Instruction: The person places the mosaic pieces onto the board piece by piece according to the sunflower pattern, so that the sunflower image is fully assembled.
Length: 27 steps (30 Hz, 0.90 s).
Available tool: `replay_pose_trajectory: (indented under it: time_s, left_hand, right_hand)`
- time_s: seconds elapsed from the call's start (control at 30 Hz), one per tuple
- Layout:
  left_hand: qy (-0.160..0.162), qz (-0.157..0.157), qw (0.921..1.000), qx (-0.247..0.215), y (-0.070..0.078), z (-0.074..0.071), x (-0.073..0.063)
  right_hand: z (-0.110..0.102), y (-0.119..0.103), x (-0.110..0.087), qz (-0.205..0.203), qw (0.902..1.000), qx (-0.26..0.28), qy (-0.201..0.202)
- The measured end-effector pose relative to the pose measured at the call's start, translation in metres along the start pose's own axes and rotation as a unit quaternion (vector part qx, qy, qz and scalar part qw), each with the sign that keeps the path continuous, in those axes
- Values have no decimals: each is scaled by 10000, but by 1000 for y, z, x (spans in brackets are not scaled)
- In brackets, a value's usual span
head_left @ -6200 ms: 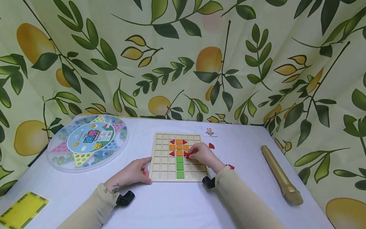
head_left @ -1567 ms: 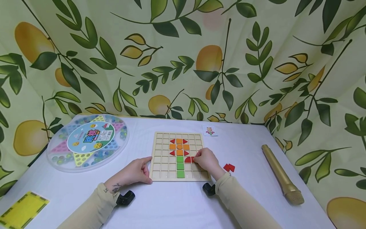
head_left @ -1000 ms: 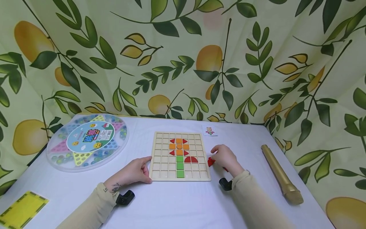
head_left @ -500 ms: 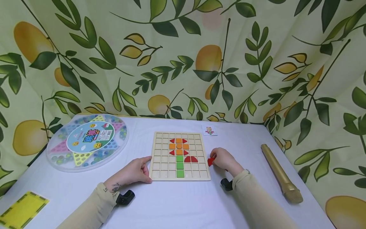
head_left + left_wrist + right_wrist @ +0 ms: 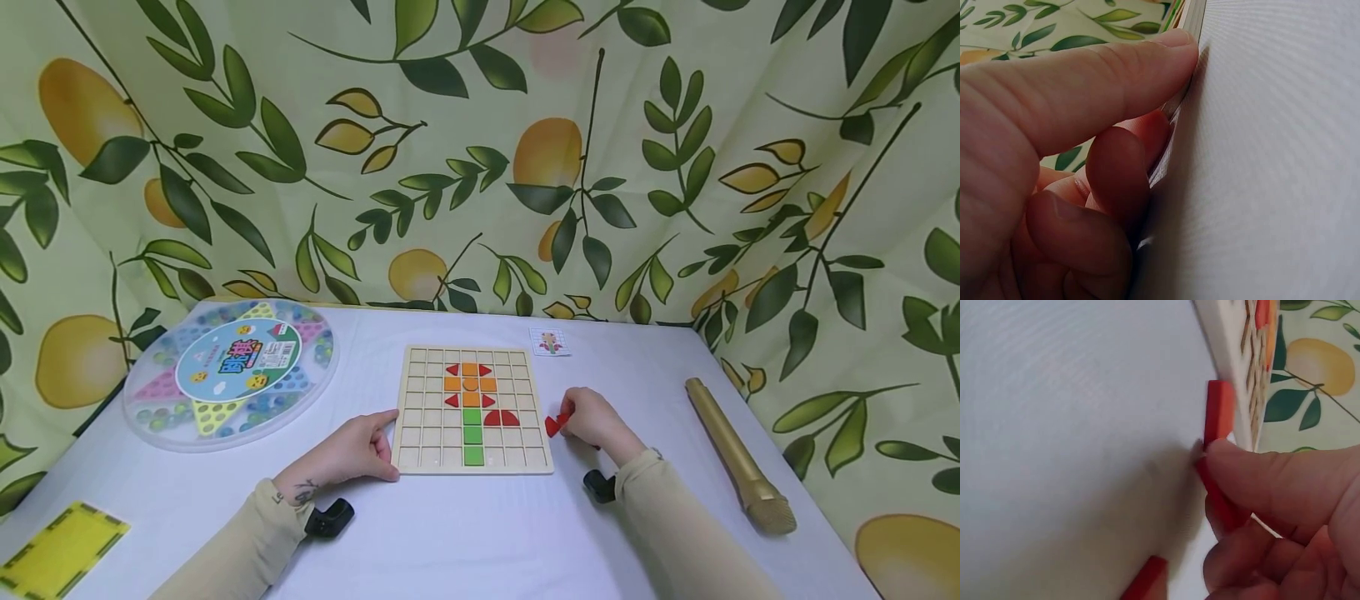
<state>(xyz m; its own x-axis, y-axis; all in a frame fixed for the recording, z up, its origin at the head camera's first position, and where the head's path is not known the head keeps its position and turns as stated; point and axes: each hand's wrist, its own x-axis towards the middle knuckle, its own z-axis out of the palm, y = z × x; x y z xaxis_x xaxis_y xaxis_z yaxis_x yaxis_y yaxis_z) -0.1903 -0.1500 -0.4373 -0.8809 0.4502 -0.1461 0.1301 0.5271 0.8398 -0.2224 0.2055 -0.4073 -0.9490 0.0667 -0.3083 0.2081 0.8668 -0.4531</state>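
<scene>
A wooden grid board (image 5: 427,437) lies on the white table with orange, green and red tiles set in its squares. My left hand (image 5: 351,450) rests at its left edge, the thumb (image 5: 1141,69) pressing along the board's side near the lower corner. Right of the board, my right hand (image 5: 592,418) pinches a red tile (image 5: 1225,503) between thumb and finger. Another red tile (image 5: 1218,409) lies just ahead of the thumb, beside the board's edge. A third red tile (image 5: 1147,581) is on the cloth, mostly covered by my hand in the head view. Two red tiles (image 5: 501,418) sit right of the green column.
A small picture card (image 5: 550,342) lies beyond the board's far right corner. At the left stands a round Chinese checkers box (image 5: 232,375), with a yellow rectangular piece (image 5: 63,550) nearer the front. A gold microphone (image 5: 738,458) lies at the right. A leaf-printed curtain (image 5: 480,167) hangs behind.
My right hand has let go of a red tile on the board and moved right to the loose red tiles. One of these now lies closer to the board. The left hand stays put.
</scene>
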Motion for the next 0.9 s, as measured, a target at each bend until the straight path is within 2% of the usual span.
replay_pose_trajectory:
  time_s: [0.1, 0.23, 0.4, 0.53, 0.7, 0.9]
  left_hand:
    - [-9, 33, 10000, 28, 0, 0, 0]
    - [-11, 41, 10000, 40, 0, 0, 0]
    - [-6, 40, 10000, 42, -1, 0, 0]
    - [-6, 65, 10000, 37, 0, 0, -1]
    - [6, 37, 10000, 70, 1, 1, -1]
    - [9, -4, 10000, 16, 2, 0, -1]
  right_hand:
    - [-4, -2, -3, -26, 9997, 248, 74]
    - [-8, -12, -8, -181, 9954, 925, 148]
    - [-1, -32, -11, -188, 9761, 2167, -54]
    - [8, -48, -14, -80, 9583, 2849, -228]
    - [19, -61, -18, 62, 9490, 3130, -375]
    - [34, -64, -20, 170, 9510, 3047, -485]
